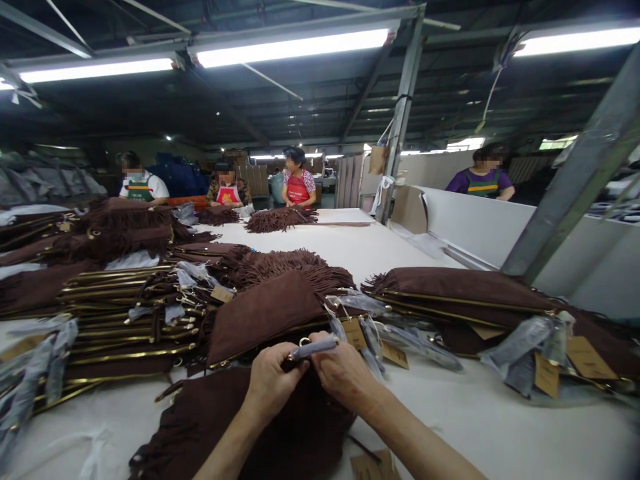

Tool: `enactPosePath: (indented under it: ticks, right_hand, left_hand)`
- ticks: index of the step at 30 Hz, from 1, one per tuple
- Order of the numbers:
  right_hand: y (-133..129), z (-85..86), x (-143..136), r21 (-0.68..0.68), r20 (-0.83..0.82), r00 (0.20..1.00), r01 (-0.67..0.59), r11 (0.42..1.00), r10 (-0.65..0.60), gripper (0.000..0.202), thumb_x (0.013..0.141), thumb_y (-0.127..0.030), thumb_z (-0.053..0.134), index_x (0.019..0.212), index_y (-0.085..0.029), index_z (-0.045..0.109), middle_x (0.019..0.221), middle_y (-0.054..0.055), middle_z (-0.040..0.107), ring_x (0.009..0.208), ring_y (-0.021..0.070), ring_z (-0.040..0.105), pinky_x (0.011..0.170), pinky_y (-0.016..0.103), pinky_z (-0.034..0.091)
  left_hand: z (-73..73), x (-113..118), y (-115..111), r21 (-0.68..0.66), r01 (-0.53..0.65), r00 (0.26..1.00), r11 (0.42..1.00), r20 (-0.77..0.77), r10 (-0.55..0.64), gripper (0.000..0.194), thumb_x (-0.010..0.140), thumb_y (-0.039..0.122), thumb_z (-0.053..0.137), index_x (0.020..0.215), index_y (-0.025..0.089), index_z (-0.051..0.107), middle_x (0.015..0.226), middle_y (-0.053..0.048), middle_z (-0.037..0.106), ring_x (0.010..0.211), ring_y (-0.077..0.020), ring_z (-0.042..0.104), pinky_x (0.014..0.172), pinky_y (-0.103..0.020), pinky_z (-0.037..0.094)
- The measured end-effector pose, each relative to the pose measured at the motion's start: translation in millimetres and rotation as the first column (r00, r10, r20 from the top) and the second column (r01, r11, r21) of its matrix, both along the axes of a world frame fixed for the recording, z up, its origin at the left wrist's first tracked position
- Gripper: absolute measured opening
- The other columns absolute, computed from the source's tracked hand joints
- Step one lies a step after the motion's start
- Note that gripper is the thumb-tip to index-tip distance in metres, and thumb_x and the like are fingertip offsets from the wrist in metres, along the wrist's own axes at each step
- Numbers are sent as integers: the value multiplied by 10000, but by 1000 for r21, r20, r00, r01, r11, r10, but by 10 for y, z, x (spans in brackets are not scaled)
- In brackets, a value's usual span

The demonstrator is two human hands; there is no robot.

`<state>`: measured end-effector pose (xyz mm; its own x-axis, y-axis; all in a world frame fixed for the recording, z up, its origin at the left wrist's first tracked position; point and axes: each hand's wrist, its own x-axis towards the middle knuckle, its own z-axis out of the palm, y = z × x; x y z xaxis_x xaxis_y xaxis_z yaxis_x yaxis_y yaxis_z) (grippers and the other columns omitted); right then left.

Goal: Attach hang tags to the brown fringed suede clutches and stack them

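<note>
My left hand (273,381) and my right hand (346,375) are closed close together, pinching a narrow plastic-wrapped strip (316,347) between them. A small metal ring shows at the strip's left part. Below my hands lies a dark brown fringed pouch (200,407), partly covered by my forearms. Just beyond my fingers another brown pouch (265,313) with a gold zipper rests on a pile. Tan cardboard tags (354,333) and clear plastic wrapping lie right of my right hand.
A stack of brown pouches with gold zippers (130,320) stands at left. More pouches (450,293) lie at right with wrapped straps and tags. Fringed pieces (280,219) lie farther along the white table (395,248). Several co-workers are beyond it; a metal post (575,160) slants at right.
</note>
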<state>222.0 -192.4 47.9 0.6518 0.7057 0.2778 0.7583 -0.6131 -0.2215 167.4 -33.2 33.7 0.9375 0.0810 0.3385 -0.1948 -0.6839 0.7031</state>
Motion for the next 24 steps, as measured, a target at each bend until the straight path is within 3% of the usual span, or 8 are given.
enactPosePath:
  ticks: [11, 17, 20, 24]
  right_hand:
    - [-247, -32, 31, -62, 33, 998, -49, 997, 51, 204, 967, -155, 377, 1012, -173, 575, 987, 82, 660, 871, 192, 618, 739, 272, 440]
    - [-663, -67, 265, -62, -13, 995, 98, 993, -99, 228, 990, -190, 331, 942, -136, 548, 884, 108, 622, 781, 216, 600, 683, 301, 421]
    - [-611, -90, 235, -16, -75, 989, 126, 992, -127, 217, 973, -168, 338, 991, -126, 551, 926, 124, 627, 813, 227, 605, 697, 306, 414]
    - [-308, -163, 124, 66, -232, 966, 132, 989, -114, 212, 934, -127, 372, 983, -128, 578, 887, 120, 647, 803, 220, 615, 710, 298, 415]
  left_hand:
    - [-71, 96, 79, -145, 19, 1000, 989, 3, -19, 172, 784, 330, 598, 739, 177, 664, 701, 7, 635, 686, -168, 564, 659, -240, 417]
    - [-95, 181, 157, -323, 25, 996, 946, -75, -52, 228, 736, 373, 640, 704, 148, 641, 643, 16, 568, 643, -152, 500, 621, -235, 383]
    - [-98, 157, 73, -332, 64, 992, 941, -84, -97, 218, 729, 359, 644, 697, 143, 637, 634, 27, 537, 622, -135, 472, 605, -225, 366]
    - [-137, 139, -57, -222, 48, 998, 974, -39, -58, 230, 756, 333, 621, 616, 160, 564, 588, 46, 467, 583, -114, 428, 561, -213, 320]
